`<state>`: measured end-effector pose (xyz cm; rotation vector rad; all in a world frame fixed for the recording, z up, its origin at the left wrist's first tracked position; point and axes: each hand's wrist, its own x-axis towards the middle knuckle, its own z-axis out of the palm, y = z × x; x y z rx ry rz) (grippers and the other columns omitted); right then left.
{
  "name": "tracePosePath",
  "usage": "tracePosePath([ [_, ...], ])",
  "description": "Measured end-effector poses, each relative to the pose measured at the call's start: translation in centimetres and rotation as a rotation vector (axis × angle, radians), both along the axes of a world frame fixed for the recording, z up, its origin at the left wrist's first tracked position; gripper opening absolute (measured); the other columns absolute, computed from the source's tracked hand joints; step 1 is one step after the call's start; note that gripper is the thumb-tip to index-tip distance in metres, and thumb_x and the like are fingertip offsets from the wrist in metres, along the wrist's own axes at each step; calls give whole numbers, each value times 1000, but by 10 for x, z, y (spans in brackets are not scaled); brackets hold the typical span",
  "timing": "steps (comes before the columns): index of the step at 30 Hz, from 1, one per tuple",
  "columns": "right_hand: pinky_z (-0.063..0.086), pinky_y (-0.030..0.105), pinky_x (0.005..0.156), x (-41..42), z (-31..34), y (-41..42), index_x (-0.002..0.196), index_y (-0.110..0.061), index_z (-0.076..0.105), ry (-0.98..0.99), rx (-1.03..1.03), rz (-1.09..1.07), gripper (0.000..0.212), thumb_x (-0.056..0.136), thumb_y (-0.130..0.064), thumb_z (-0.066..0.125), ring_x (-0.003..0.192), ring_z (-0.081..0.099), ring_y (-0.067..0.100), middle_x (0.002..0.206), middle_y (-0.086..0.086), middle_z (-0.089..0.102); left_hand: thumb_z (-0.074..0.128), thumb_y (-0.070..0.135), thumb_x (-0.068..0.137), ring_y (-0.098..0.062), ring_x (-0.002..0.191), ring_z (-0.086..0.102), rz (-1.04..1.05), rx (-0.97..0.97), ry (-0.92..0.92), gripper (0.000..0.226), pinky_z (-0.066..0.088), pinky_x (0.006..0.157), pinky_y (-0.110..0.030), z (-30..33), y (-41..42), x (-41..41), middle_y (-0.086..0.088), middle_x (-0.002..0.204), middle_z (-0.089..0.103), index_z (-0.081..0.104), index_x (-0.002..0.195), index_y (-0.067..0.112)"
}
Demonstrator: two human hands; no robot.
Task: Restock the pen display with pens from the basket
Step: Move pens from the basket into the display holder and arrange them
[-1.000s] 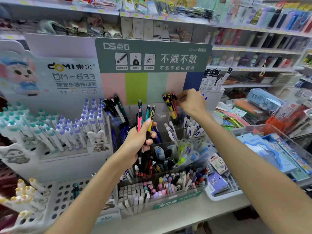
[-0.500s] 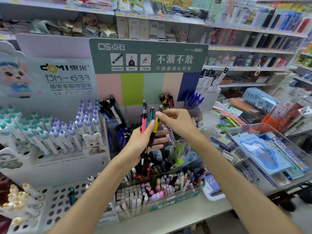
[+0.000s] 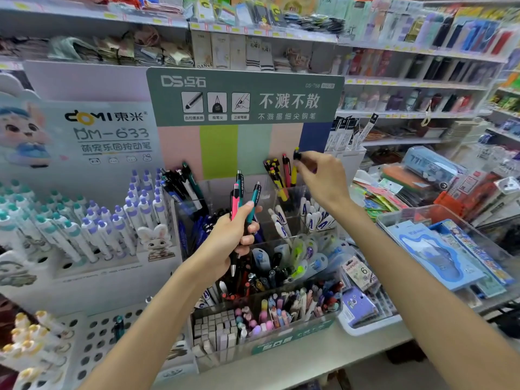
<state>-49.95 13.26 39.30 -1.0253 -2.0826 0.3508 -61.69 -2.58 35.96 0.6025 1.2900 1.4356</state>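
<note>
Yellow pen (image 3: 295, 164) hangs pinched at its black top by the right hand (image 3: 320, 178), over the far clear compartment (image 3: 292, 197) of the pen display. Left hand (image 3: 228, 240) grips three pens (image 3: 244, 201) nearer, fingers curled round them.

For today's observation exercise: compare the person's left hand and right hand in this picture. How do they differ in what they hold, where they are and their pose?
The left hand grips a bunch of three pens, pink and teal, upright; the right hand pinches one yellow pen by its black top.
The left hand sits lower, over the middle compartments; the right hand reaches higher, to the rear compartment of yellow and red pens.
Both hold pens before the same display.
</note>
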Motion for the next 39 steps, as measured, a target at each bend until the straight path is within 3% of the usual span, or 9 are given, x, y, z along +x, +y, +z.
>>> tracePosePath([
  [6,44,25,75,-6,-8,6,104,-13,71,-87,-53,-83,22,86,-26,68,92,66,21,98,5,73,33,22,102,-2,34,30,-19,12,-47,26,19,31,-13,-1,-5,-4,5,55,40,57,103,12],
  [14,44,30,73,-18,-5,20,101,-23,72,-293,-162,-145,23,79,-20,68,97,62,30,100,5,70,34,21,103,-4,39,42,28,45,-34,28,32,35,-14,3,-8,-3,6,55,52,61,107,15],
  [18,44,24,70,-11,-2,-10,106,-21,69,29,-199,-99,21,87,-27,63,84,59,14,88,-6,66,37,27,103,-3,50,60,38,35,22,28,47,45,-16,5,-12,-2,4,71,69,64,110,23],
  [23,38,14,52,-8,3,-66,97,-15,72,3,-732,257,41,89,-52,55,51,48,0,70,-6,60,43,30,101,-8,68,71,-2,59,-25,27,57,57,-21,2,-12,4,3,81,75,56,122,19],
  [26,41,9,51,-6,5,-71,104,-17,70,29,-658,298,27,89,-38,63,49,51,-11,78,-9,67,43,29,100,-12,77,73,-44,84,-32,24,59,64,-25,1,-12,4,1,87,76,57,118,21],
  [29,43,9,51,-4,6,-70,112,-13,67,84,-669,315,29,90,-30,63,56,56,-6,85,-6,68,42,29,101,-13,88,72,-65,110,3,20,60,70,-28,2,-12,2,0,97,75,59,111,25],
  [33,51,14,61,5,16,-45,115,-6,62,519,-577,99,23,96,-15,52,77,63,7,97,3,67,37,27,103,-12,95,70,-40,125,26,26,59,69,-28,5,-12,-4,2,107,72,60,113,24],
  [36,55,20,72,13,19,-20,113,-5,62,606,-267,-173,22,96,-15,53,80,65,8,101,6,68,37,26,103,-7,79,71,-9,86,45,25,58,61,-23,4,-12,-6,3,98,71,60,112,20],
  [39,52,27,79,9,9,-6,112,-5,65,369,-116,-182,22,94,-15,56,87,64,15,100,4,68,39,21,103,0,42,45,4,51,72,23,35,37,-12,1,-11,-6,7,65,50,59,113,16],
])
